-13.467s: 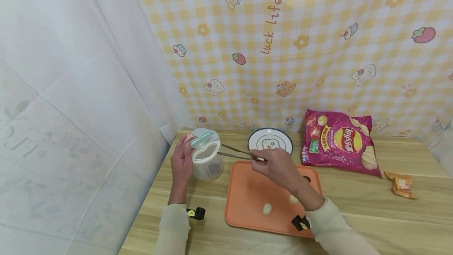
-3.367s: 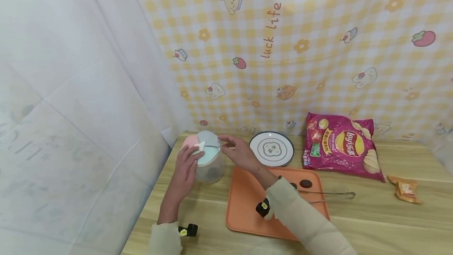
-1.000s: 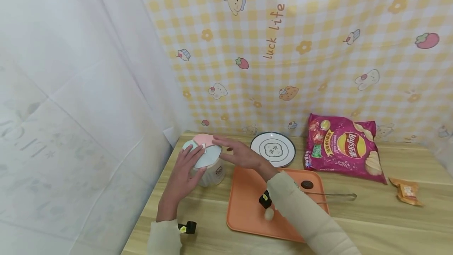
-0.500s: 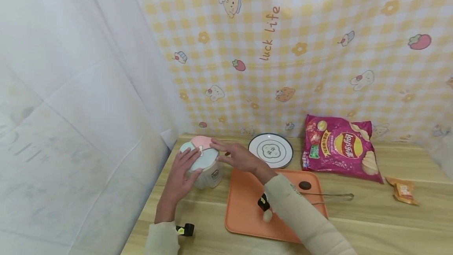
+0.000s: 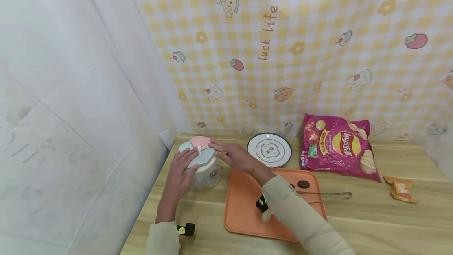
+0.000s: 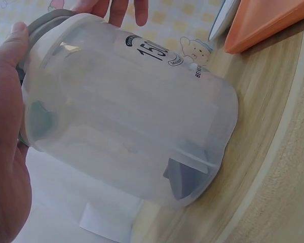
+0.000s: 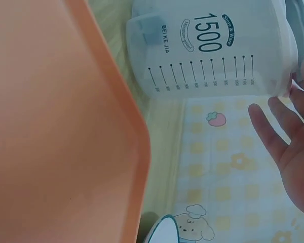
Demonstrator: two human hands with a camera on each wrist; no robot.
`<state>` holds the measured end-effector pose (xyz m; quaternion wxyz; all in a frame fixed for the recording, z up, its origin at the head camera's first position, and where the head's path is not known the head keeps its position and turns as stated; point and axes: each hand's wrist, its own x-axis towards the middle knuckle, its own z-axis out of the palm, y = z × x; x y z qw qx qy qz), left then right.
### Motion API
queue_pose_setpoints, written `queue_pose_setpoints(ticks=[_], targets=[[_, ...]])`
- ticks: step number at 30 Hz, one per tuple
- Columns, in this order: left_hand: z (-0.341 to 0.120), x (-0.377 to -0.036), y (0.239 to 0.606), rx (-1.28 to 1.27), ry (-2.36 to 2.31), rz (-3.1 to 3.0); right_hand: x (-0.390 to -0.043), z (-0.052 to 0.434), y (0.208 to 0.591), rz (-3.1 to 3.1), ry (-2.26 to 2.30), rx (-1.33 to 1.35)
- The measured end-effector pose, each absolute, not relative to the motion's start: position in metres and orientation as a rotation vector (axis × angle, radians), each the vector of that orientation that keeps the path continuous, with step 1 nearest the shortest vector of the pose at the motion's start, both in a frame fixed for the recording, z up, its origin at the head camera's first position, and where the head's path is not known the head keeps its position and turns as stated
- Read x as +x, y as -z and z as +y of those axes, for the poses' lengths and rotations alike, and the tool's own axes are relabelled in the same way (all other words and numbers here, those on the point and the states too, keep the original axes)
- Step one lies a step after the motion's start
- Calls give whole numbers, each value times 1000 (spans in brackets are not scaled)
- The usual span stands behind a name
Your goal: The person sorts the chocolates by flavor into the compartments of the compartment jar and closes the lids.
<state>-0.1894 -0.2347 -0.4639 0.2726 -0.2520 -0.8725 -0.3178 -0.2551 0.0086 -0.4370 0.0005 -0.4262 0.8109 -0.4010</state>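
Observation:
A clear plastic storage jar (image 5: 205, 177) marked 1500 stands at the table's left, with a round lid (image 5: 207, 156) of pink, mint and pale blue sections on top. My left hand (image 5: 180, 174) grips the lid's left side, fingers over the top and thumb at the front edge. At the right edge my right hand (image 5: 238, 158) pinches the rim between thumb and forefinger; its other fingers extend away from the jar in the right wrist view. Through the jar wall (image 6: 116, 111), a dark grey piece (image 6: 185, 177) shows at the bottom.
Right of the jar lies an orange tray (image 5: 244, 215), holding a dark round biscuit (image 5: 303, 184), a whitish ball (image 5: 266, 215) and metal tongs (image 5: 339, 195) that overhang its right edge. Behind it are a white plate (image 5: 269, 150) and a chip bag (image 5: 339, 146). An orange packet (image 5: 401, 189) lies far right.
Earlier, my right hand held the tongs at the opened lid; the tongs now lie on the tray. The lid has since closed and turned, its pink section going from left to back.

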Motion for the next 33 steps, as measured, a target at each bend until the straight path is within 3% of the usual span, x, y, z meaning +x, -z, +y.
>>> queue_pose_setpoints(ticks=[17,26,33], targets=[[-231,-190,461,-621,899,-2314,-231,27,423,2549,1375,-1246],[-233,-192,454,-620,873,-2328,-206,78,416,2651,1343,-1174],[-234,-197,453,-646,872,-2277,-188,134,432,2731,1337,-1179]])
